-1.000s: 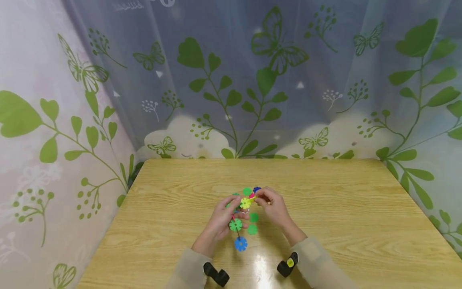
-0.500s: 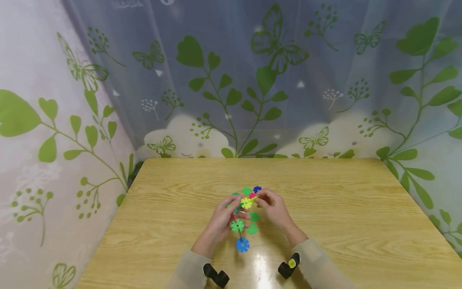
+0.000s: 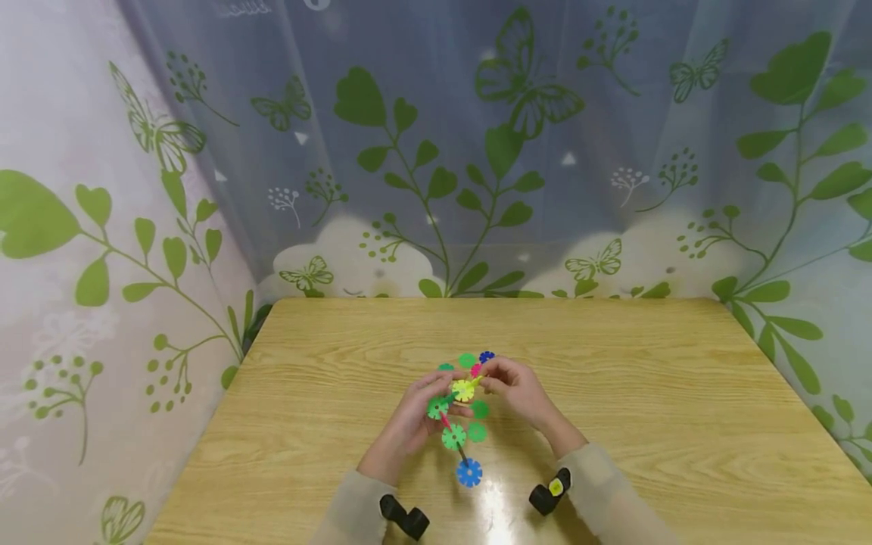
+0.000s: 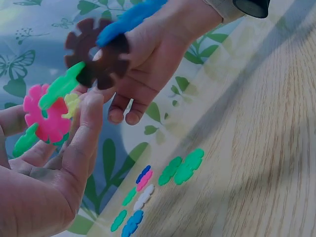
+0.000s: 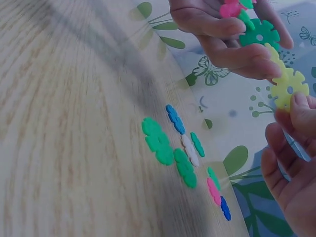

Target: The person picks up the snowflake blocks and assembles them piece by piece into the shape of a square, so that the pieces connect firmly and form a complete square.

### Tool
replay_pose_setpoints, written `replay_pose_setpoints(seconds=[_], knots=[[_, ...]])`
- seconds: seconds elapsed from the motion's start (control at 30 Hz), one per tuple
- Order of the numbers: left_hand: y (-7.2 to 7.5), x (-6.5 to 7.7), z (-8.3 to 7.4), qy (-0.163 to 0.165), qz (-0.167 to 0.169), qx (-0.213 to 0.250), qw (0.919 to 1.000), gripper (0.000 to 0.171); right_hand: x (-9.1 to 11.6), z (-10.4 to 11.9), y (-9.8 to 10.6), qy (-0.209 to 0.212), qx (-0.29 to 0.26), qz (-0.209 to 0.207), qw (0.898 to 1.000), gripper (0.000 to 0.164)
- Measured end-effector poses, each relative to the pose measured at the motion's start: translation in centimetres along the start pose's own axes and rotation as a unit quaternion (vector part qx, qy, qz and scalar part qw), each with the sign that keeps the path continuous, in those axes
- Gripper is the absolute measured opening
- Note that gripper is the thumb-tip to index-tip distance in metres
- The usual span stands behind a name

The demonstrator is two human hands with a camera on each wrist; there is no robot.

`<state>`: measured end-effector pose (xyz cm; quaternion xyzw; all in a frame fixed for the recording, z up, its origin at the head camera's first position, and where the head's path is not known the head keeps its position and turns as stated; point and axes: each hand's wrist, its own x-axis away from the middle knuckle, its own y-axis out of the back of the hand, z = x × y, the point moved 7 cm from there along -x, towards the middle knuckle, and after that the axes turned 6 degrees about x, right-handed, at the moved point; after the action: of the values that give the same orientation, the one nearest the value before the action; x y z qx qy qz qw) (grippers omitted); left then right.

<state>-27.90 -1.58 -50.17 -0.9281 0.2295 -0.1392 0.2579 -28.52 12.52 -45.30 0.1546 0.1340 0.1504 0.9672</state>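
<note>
A chain of slotted plastic snowflake discs hangs between the hands, with a blue disc [image 3: 468, 473] at its low end. Above that come a brown disc [image 4: 79, 40], a green disc [image 3: 453, 437] and a pink disc [image 4: 52, 129]. My left hand [image 3: 412, 412] holds the chain's upper middle, near a dark green disc [image 5: 259, 35]; its fingers lie behind the pieces. With thumb and fingertips, my right hand [image 3: 518, 387] pinches a yellow disc [image 5: 291, 89]. This disc meets another yellow disc [image 3: 463, 390] at the chain's upper end.
Several loose discs lie flat on the wooden table [image 3: 306, 454] beyond and beneath the hands. Among them are a green disc [image 5: 157, 140], a white disc [image 5: 190, 150], a pink disc [image 5: 214, 191] and a dark blue disc [image 3: 487, 356]. A patterned curtain [image 3: 409, 151] stands behind the table.
The chain's low end has swung down and right, showing more of its green and pink discs. The left hand's grip has shifted slightly, while the right hand keeps its pinch near the same spot.
</note>
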Motion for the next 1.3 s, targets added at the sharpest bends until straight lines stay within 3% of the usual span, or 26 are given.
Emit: replay_pose_setpoints(seconds=[0.37,0.63,1.07,1.3], knots=[[-0.2,0.1,0.4,0.016,0.017,0.005,0.9997,0.045,-0.8,-2.7,-0.7,0.023,-0.006,0.034,0.999,0.008],[-0.1,0.0,0.7,0.015,0.007,0.006,0.9998,0.046,-0.2,0.9,-1.2,0.015,-0.007,0.055,0.998,0.011],[0.7,0.0,0.7,0.016,-0.045,0.002,0.9989,0.044,-0.2,0.8,-1.3,0.011,-0.016,0.053,0.998,0.014],[0.9,0.0,0.3,0.009,-0.052,0.009,0.9986,0.038,-0.7,-2.4,-0.6,0.005,0.034,0.019,0.999,0.015]])
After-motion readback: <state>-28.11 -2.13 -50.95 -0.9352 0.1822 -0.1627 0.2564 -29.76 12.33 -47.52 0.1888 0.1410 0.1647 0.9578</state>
